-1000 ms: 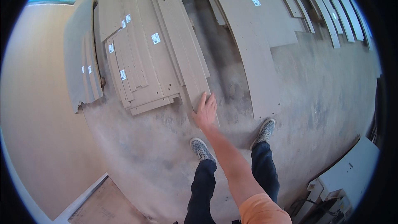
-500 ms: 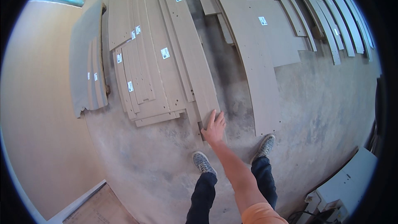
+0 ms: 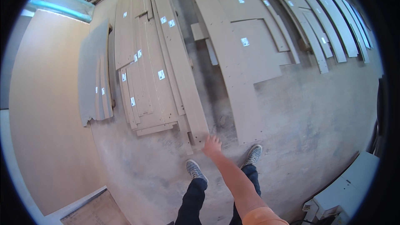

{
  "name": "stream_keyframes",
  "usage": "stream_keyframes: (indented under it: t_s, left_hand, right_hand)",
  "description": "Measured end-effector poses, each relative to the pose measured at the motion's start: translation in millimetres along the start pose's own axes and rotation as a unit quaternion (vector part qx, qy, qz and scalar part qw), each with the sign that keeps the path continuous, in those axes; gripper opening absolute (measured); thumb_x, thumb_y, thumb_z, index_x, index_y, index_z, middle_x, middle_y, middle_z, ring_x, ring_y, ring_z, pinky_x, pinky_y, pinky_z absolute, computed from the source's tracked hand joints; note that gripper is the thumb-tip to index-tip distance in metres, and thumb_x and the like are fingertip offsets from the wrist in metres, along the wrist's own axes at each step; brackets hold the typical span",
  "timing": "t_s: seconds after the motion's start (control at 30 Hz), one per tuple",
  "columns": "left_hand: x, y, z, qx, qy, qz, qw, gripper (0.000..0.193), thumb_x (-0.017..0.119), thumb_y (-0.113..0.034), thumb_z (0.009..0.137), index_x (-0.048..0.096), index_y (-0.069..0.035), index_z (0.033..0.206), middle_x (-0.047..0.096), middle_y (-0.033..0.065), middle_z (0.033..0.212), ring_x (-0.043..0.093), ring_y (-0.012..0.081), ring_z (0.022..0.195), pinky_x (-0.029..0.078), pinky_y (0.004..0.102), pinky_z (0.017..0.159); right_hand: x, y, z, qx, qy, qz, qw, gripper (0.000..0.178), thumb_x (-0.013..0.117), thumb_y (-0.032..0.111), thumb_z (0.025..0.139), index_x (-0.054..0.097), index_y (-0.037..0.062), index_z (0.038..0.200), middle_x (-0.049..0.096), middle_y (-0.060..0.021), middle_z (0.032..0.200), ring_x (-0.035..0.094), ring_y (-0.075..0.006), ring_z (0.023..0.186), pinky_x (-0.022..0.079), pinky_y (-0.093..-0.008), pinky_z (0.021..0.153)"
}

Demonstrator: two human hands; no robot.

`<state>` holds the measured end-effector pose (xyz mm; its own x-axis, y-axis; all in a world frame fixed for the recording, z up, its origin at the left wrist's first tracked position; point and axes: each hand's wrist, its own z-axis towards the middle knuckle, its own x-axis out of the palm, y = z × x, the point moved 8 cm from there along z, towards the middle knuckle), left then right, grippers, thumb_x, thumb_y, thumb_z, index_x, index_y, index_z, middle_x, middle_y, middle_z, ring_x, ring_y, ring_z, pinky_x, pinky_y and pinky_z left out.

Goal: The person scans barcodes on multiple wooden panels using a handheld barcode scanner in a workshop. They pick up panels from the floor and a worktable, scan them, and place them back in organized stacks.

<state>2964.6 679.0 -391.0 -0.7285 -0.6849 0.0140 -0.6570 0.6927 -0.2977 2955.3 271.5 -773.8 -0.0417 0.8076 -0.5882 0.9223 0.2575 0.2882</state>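
My right hand is at the near right corner of a long, narrow wood-coloured board. Its fingers look extended and slightly apart, though a little blurred; whether they touch the board I cannot tell. The board lies along the right side of a stack of flat panels bearing white labels. To the right, across a gap of floor, a long panel with small drilled holes reaches toward my right shoe. My left hand is out of view.
More panels and narrow strips lie at the far right. On the left are a grey panel pile and a large pale sheet. A white machine-like object stands at lower right. My shoes are just short of the boards.
My right hand has slid off the board's top surface to its near right corner. The view has shifted, so the panels sit lower and further left.
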Motion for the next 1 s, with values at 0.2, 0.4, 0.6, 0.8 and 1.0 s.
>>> stream_keyframes:
  t_s: [0.2, 0.4, 0.6, 0.8, 1.0]
  left_hand:
    - [132.7, -85.2, -28.0, 0.061, 0.085, 0.103, 0.989, 0.051, 0.063, -0.015, 0.086, 0.051, -0.001, 0.134, 0.073, 0.0199, 0.101, 0.066, 0.0166, 0.081, 0.053, 0.0288, 0.078]
    - [376.3, -179.4, -81.5, 0.181, 0.221, 0.213, 0.934, 0.038, 0.066, -0.008, 0.083, 0.063, 0.004, 0.119, 0.073, 0.0113, 0.102, 0.066, 0.0168, 0.097, 0.051, 0.0330, 0.091]
    - [650.8, -171.6, -174.5, 0.295, 0.421, 0.395, 0.762, 0.024, 0.074, -0.016, 0.082, 0.066, -0.002, 0.100, 0.067, 0.0037, 0.085, 0.060, 0.0116, 0.080, 0.050, 0.0313, 0.077]
    - [891.6, -122.5, -252.3, 0.284, 0.567, 0.442, 0.634, 0.019, 0.072, -0.013, 0.074, 0.062, -0.001, 0.086, 0.059, 0.0027, 0.065, 0.053, 0.0111, 0.063, 0.047, 0.0333, 0.060]
    - [1126.2, -64.3, -299.3, 0.300, 0.643, 0.458, 0.536, 0.027, 0.076, -0.019, 0.067, 0.061, -0.002, 0.082, 0.063, 0.0067, 0.066, 0.057, 0.0170, 0.061, 0.048, 0.0361, 0.060]
  right_hand:
    - [7.6, -175.6, -191.8, 0.054, 0.104, 0.127, 0.985, 0.077, 0.074, 0.040, 0.081, 0.044, 0.0081, 0.144, 0.044, -0.0245, 0.146, 0.043, -0.0422, 0.136, 0.041, -0.0540, 0.109]
    - [-116.7, -381.3, -337.5, 0.045, -0.103, 0.189, 0.976, 0.060, 0.078, 0.039, 0.079, 0.062, -0.0036, 0.119, 0.064, -0.0250, 0.120, 0.061, -0.0401, 0.113, 0.049, -0.0471, 0.099]
    - [-266.8, -605.1, -466.0, 0.165, -0.305, 0.285, 0.894, 0.041, 0.075, 0.028, 0.086, 0.065, -0.0038, 0.110, 0.069, -0.0214, 0.099, 0.069, -0.0347, 0.090, 0.054, -0.0431, 0.082]
    - [-262.7, -751.4, -505.1, 0.101, -0.264, 0.880, 0.381, 0.024, 0.067, 0.019, 0.093, 0.063, -0.0015, 0.104, 0.068, -0.0134, 0.089, 0.069, -0.0255, 0.078, 0.054, -0.0400, 0.068]
    - [-180.8, -846.1, -580.0, 0.339, -0.206, 0.775, 0.493, 0.019, 0.065, 0.018, 0.094, 0.061, 0.0000, 0.101, 0.066, -0.0098, 0.083, 0.066, -0.0213, 0.071, 0.051, -0.0353, 0.059]
